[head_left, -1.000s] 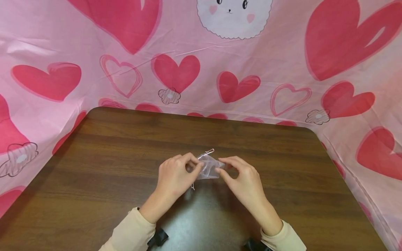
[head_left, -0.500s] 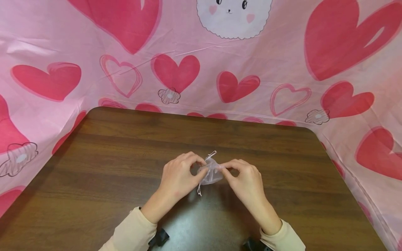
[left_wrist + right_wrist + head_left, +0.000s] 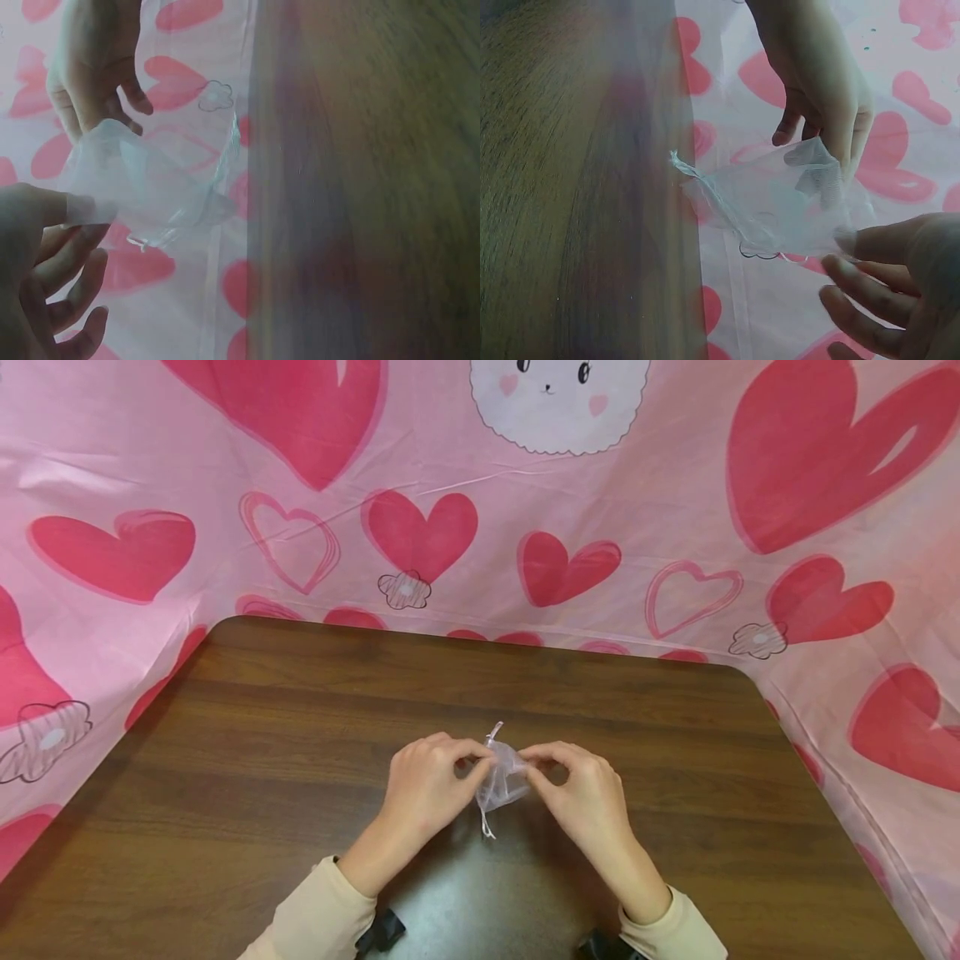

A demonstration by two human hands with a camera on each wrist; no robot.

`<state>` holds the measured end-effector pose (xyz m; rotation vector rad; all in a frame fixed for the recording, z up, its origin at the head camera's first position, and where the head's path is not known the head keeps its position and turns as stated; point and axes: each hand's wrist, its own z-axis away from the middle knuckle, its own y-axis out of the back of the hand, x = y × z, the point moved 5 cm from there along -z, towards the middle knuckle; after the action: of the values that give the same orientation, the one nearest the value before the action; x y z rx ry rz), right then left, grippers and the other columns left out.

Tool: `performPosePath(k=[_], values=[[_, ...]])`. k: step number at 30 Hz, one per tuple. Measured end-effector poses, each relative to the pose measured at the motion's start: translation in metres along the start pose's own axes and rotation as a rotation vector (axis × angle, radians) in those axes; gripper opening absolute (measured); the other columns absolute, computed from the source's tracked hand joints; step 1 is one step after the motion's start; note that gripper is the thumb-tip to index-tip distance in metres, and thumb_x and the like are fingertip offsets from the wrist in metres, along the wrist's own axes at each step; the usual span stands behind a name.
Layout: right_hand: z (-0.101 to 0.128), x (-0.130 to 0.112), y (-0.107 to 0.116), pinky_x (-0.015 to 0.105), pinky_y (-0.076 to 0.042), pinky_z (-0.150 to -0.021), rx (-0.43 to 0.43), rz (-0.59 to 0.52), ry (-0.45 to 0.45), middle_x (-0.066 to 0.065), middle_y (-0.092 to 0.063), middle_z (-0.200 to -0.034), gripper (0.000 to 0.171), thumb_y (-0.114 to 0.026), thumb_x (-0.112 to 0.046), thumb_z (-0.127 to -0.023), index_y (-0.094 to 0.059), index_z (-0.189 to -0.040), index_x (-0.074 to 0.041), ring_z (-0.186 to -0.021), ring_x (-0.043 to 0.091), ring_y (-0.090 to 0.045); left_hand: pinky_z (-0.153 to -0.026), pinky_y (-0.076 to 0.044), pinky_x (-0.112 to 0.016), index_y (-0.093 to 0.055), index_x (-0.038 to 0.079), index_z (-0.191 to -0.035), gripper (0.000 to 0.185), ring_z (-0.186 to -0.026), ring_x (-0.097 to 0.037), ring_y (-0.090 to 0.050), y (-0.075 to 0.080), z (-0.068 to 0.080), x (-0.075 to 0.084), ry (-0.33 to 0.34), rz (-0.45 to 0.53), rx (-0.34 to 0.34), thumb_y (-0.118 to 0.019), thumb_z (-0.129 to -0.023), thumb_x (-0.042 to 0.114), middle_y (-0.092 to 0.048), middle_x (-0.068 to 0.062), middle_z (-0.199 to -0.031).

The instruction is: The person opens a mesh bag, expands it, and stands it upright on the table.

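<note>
A small sheer white drawstring pouch (image 3: 504, 779) hangs just above the dark wooden table (image 3: 247, 752), held between both hands. My left hand (image 3: 427, 785) pinches its left top edge with thumb and forefinger. My right hand (image 3: 581, 785) pinches the right top edge the same way. A thin ribbon end (image 3: 487, 824) dangles below the pouch and another sticks up at its top. In the left wrist view the pouch (image 3: 142, 187) is see-through, with my left thumb on its corner. The right wrist view shows the pouch (image 3: 776, 206) gathered at one end, the left hand's fingers (image 3: 832, 142) on it.
A pink cloth with red hearts (image 3: 420, 531) and a white cartoon face (image 3: 558, 402) hangs behind and around the table. The table's rounded far corners (image 3: 738, 672) meet the cloth. Cream sleeves (image 3: 318, 914) cover both wrists.
The hands have come closer together and the pouch has bunched narrower between them. Its lower ribbon end now hangs farther down and the top loop has shrunk.
</note>
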<state>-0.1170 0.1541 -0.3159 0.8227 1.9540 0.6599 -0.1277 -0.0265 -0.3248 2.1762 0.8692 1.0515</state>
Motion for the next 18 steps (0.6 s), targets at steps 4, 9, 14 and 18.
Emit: performPosePath(k=[4, 9, 14, 18], values=[[0.0005, 0.0004, -0.0020, 0.040, -0.052, -0.062, -0.029, 0.021, 0.007, -0.004, -0.073, -0.084, 0.018, -0.083, -0.007, -0.078, -0.080, -0.092, -0.017, -0.079, 0.015, -0.070, -0.052, -0.039, -0.027, -0.079, 0.030, -0.084, 0.008, -0.057, -0.004, -0.051, 0.0021, -0.0005, -0.0033, 0.024, -0.009, 0.018, -0.084, -0.078, 0.027, -0.056, 0.013, -0.063], [0.0003, 0.0002, -0.0028, 0.039, -0.052, -0.061, -0.020, 0.018, 0.015, -0.003, -0.074, -0.084, 0.015, -0.083, -0.006, -0.078, -0.080, -0.086, -0.018, -0.080, 0.019, -0.072, -0.051, -0.038, -0.027, -0.078, 0.031, -0.085, 0.010, -0.057, -0.004, -0.048, 0.0034, -0.0003, -0.0057, 0.029, -0.008, 0.020, -0.084, -0.078, 0.026, -0.055, 0.013, -0.063], [-0.0004, -0.0001, -0.0018, 0.032, -0.045, -0.054, 0.004, 0.022, 0.017, -0.005, -0.074, -0.082, 0.017, -0.085, -0.006, -0.075, -0.079, -0.082, -0.019, -0.064, 0.012, -0.065, -0.053, -0.040, -0.027, -0.076, 0.031, -0.086, 0.013, -0.062, -0.004, -0.053, 0.0028, 0.0004, -0.0062, 0.035, 0.018, -0.001, -0.085, -0.078, 0.025, -0.059, 0.016, -0.067], [-0.0009, 0.0004, -0.0011, 0.029, -0.037, -0.049, 0.009, 0.019, 0.004, -0.007, -0.073, -0.080, 0.019, -0.086, -0.005, -0.074, -0.078, -0.080, -0.020, -0.051, 0.005, -0.046, -0.055, -0.042, -0.027, -0.075, 0.032, -0.089, 0.017, -0.066, -0.004, -0.057, 0.0004, 0.0014, -0.0059, 0.040, 0.031, -0.040, -0.085, -0.078, 0.023, -0.062, 0.019, -0.072]])
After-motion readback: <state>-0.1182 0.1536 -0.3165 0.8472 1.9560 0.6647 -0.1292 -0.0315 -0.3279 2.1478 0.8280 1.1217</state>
